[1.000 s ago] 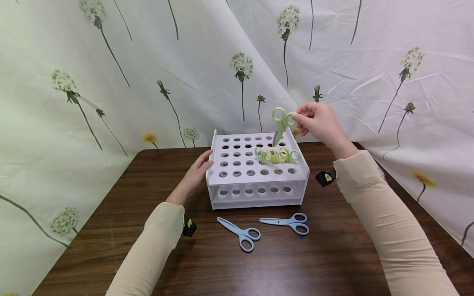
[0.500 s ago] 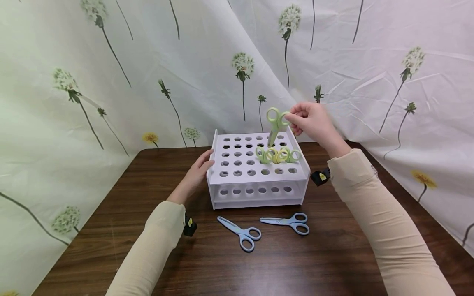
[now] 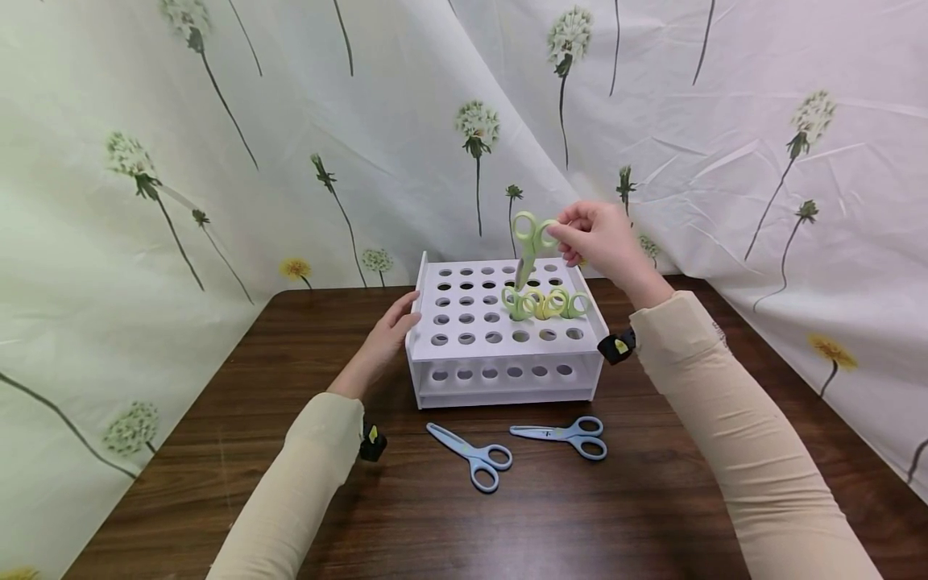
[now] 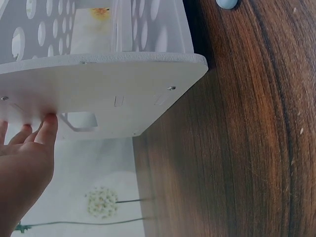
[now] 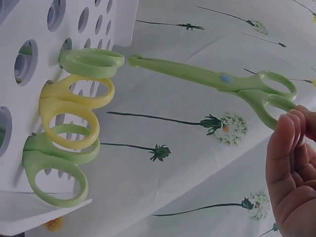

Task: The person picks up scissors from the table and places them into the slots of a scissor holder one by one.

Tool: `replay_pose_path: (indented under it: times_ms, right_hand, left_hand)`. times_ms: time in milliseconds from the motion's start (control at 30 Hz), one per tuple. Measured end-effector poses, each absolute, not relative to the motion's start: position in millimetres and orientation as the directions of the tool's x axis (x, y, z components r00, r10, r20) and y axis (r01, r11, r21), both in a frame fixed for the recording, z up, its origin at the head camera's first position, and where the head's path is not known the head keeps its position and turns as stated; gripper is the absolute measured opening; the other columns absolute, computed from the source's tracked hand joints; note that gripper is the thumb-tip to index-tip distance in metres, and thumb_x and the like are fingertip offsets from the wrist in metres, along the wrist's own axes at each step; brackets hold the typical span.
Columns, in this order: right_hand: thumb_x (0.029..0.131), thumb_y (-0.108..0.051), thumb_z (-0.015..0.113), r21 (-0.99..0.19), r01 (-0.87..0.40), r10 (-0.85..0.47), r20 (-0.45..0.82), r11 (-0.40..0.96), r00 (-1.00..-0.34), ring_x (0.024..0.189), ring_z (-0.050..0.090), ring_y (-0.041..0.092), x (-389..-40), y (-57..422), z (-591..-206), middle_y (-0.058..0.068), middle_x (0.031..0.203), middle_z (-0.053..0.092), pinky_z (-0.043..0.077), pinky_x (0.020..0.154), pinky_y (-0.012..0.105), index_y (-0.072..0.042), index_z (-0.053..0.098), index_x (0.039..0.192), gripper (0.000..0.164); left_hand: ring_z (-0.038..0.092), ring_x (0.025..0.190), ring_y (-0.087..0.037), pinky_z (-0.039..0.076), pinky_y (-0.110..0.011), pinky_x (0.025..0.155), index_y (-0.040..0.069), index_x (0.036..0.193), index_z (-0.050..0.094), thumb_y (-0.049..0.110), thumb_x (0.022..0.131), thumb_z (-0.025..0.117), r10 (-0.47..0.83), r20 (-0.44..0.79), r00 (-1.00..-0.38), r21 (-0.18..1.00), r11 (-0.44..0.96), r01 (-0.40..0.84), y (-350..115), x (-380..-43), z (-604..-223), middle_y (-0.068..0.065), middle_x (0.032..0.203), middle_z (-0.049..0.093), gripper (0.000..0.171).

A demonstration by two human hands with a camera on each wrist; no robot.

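Note:
Pinched by one handle loop in my right hand (image 3: 598, 239), a pair of green scissors (image 3: 528, 246) hangs blades down above the white rack (image 3: 464, 352). The right wrist view shows these green scissors (image 5: 212, 81) apart from the rack, their closed blades toward its holes. Yellow scissors (image 5: 71, 113) stand in one row of holes, between two green pairs, with only handles showing above the top. My left hand (image 3: 387, 334) rests against the rack's left side. In the left wrist view its fingertips touch the outer side panel (image 4: 98, 94) near a cutout.
Two pairs of blue scissors lie on the brown wooden table in front of the rack: one at left (image 3: 471, 457), one at right (image 3: 565, 435). A white cloth (image 3: 362, 161) printed with dandelions hangs behind the table and at its sides.
My right hand has moved left with the green scissors, from above the rack's right side toward its middle columns. My left hand stays against the side panel.

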State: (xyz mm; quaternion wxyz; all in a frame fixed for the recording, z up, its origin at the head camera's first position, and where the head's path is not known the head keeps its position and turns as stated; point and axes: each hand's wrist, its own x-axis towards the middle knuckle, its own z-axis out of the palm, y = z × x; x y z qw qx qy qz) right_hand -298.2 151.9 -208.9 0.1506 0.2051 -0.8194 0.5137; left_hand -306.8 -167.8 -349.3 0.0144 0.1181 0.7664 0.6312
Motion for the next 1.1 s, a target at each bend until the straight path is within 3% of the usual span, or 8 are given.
replay_pose_path:
  times_ms: [1100]
  right_hand:
    - [0.088, -0.010, 0.062, -0.803, -0.459, -0.211, 0.408, 0.380, -0.888, 0.053, 0.054, 0.015, -305, 137, -222, 0.012, 0.064, 0.056, 0.050, 0.050, 0.026, 0.003, 0.057, 0.085, 0.014]
  left_hand:
    - [0.031, 0.125, -0.029, 0.027, -0.042, 0.101, 0.009, 0.144, 0.028, 0.019, 0.098, 0.042, 0.178, 0.144, -0.973, 0.971, 0.166, 0.174, -166, -308, -351, -0.019, 0.145, 0.025, 0.049]
